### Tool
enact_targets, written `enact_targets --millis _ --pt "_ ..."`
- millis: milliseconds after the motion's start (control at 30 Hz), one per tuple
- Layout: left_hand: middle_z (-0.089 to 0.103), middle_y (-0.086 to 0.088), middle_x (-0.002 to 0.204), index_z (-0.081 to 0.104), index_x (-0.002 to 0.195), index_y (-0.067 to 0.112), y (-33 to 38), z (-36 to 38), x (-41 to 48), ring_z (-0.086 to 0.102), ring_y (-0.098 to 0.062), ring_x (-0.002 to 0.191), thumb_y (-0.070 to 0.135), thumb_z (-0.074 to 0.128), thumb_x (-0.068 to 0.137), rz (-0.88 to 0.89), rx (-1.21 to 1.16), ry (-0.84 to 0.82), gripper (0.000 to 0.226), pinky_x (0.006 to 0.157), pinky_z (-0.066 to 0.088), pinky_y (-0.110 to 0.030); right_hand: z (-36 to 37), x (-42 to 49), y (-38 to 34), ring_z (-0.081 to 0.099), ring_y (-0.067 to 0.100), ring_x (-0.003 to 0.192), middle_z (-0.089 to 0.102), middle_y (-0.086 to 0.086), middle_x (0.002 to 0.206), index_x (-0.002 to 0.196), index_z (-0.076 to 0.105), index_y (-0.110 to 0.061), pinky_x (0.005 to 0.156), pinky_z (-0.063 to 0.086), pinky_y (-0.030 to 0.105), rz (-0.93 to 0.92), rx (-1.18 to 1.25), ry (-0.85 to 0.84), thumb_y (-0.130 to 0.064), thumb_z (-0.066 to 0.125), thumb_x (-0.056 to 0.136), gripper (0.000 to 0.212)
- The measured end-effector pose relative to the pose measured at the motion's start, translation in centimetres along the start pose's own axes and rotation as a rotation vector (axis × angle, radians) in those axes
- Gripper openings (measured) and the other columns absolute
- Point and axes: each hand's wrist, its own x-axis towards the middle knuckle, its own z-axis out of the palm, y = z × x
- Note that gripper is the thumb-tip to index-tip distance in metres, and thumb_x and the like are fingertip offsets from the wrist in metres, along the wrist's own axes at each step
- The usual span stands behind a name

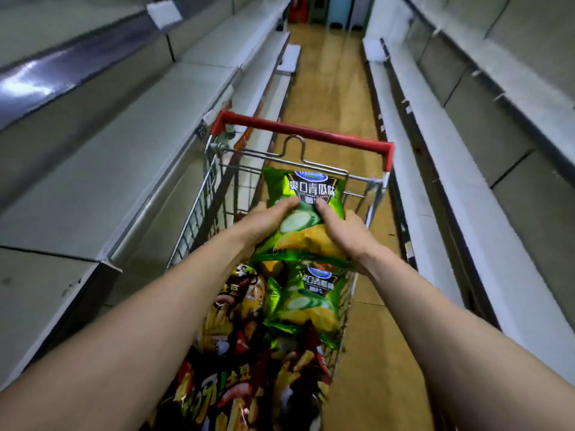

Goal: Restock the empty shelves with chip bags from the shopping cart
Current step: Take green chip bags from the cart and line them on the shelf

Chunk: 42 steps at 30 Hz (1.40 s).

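Head view, 1 view only. Item in hand: 1 green chip bag (306, 194), cucumber picture on its face, held above the shopping cart (199, 209) at the end nearest the red handle (305, 132). Step judged: lifting this bag out for transfer to a shelf. Handling advice: the bag looks air-filled and crushable, so keep light pressure on the side edges and raise it straight up until the lower seam clears the wire rim. Then turn to the chosen shelf and stand it face outward; a hard squeeze could break chips or burst a seam. Left hand (264, 222): thumb laid over the bag's front, fingers wrapped behind its left edge and mostly hidden, gripping. Right hand (345, 234): thumb pressed on the front just beside the cucumber print, fingers curled behind the right edge, gripping. Both forearms reach forward and angle inward, wrists roughly level, converging on the bag. Stock in cart: a 2nd green bag (308, 300) directly under the held bag's lower seam, contact between the 2 not discernible, and a heap of dark red-and-yellow bags (230, 309) nearer the person. Destinations: left shelves (124, 144) and right shelves (466, 188), pale and bare, flanking the cart along a tan floor (336, 88); the cart stands closer to the left run.
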Motion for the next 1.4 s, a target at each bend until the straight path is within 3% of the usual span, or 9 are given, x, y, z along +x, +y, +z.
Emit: enact_targets --millis 67,267,567,733,900,1033,1133,1233,1400 --pt "0.067 -0.007 0.12 0.056 0.13 0.017 1.9 2.8 -1.9 0.069 -0.024 0.097 0.076 0.066 0.061 0.064 0.059 -0.04 0.091 0.089 0.056 -0.039 -3.1 -2.8 -0.2 0.054 0.026 0.122 0.056 0.01 0.134 0.138 0.05 -0.012 0.091 0.039 0.024 -0.03 0.023 0.094 -0.063 0.053 0.088 0.072" --pt "0.063 0.008 0.101 0.055 0.116 0.026 7.6 12.5 -10.5 0.058 -0.009 0.088 0.05 0.054 0.093 0.354 0.22 -0.116 0.033 0.072 0.042 -0.018 -14.0 -13.0 -0.1 0.056 0.025 0.121 0.057 0.007 0.134 0.136 0.049 -0.013 0.105 0.043 0.04 -0.11 0.068 0.394 -0.072 0.057 0.076 0.084" --pt "0.066 0.004 0.121 0.049 0.129 0.029 15.1 28.2 -23.9 0.065 -0.014 0.106 0.067 0.06 0.077 0.703 0.191 -0.496 0.065 0.1 0.048 -0.038 -30.0 -29.3 1.6 0.056 0.021 0.117 0.058 0.002 0.129 0.135 0.042 -0.017 0.098 0.043 0.033 -0.288 0.173 0.861 -0.05 0.063 0.088 0.061" --pt "0.067 0.003 0.115 0.045 0.133 0.021 17.7 36.4 -31.1 0.067 -0.005 0.094 0.039 0.056 0.096 0.856 0.156 -0.687 0.042 0.071 0.052 -0.012 -36.8 -37.7 3.4 0.058 0.019 0.111 0.058 -0.006 0.115 0.133 0.044 -0.023 0.096 0.044 0.033 -0.324 0.196 1.08 -0.049 0.063 0.088 0.056" --pt "0.07 0.006 0.11 0.049 0.131 0.026 18.7 43.2 -37.6 0.069 -0.003 0.092 0.041 0.06 0.094 0.905 0.165 -0.861 0.042 0.083 0.055 -0.022 -41.6 -45.3 5.6 0.052 0.01 0.106 0.054 -0.006 0.12 0.14 0.04 -0.019 0.086 0.036 0.019 -0.333 0.192 1.207 -0.036 0.067 0.089 0.06" --pt "0.07 0.009 0.101 0.051 0.129 0.024 18.4 47.7 -41.5 0.069 0.003 0.075 0.034 0.054 0.098 0.872 0.192 -0.997 0.033 0.059 0.051 -0.012 -44.3 -49.7 7.9 0.058 0.018 0.114 0.058 -0.002 0.129 0.142 0.036 -0.021 0.102 0.044 0.037 -0.224 0.164 1.301 -0.046 0.07 0.082 0.073" --pt "0.07 0.008 0.108 0.052 0.131 0.028 18.5 51.1 -43.6 0.07 -0.007 0.089 0.047 0.055 0.095 0.835 0.246 -1.079 0.042 0.07 0.056 -0.02 -46.4 -52.6 8.9 0.056 0.023 0.117 0.058 0.001 0.129 0.137 0.039 -0.02 0.102 0.044 0.042 -0.101 0.102 1.362 -0.053 0.066 0.082 0.07" --pt "0.056 0.006 0.137 0.042 0.145 0.03 19.0 54.1 -45.3 0.058 -0.013 0.116 0.077 0.054 0.07 0.867 0.333 -1.072 0.089 0.101 0.047 -0.031 -48.6 -54.8 9.3 0.053 0.026 0.12 0.056 0.004 0.129 0.132 0.041 -0.018 0.103 0.042 0.042 0.014 0.039 1.398 -0.058 0.061 0.083 0.066" --pt "0.038 -0.005 0.152 0.028 0.153 0.02 21.0 58.6 -46.8 0.042 -0.023 0.134 0.061 0.044 0.092 0.952 0.458 -1.055 0.075 0.11 0.036 -0.035 -52.8 -55.1 10.2 0.051 0.028 0.124 0.051 0.009 0.138 0.14 0.039 -0.01 0.106 0.041 0.044 0.089 0.125 1.403 -0.059 0.057 0.086 0.076"
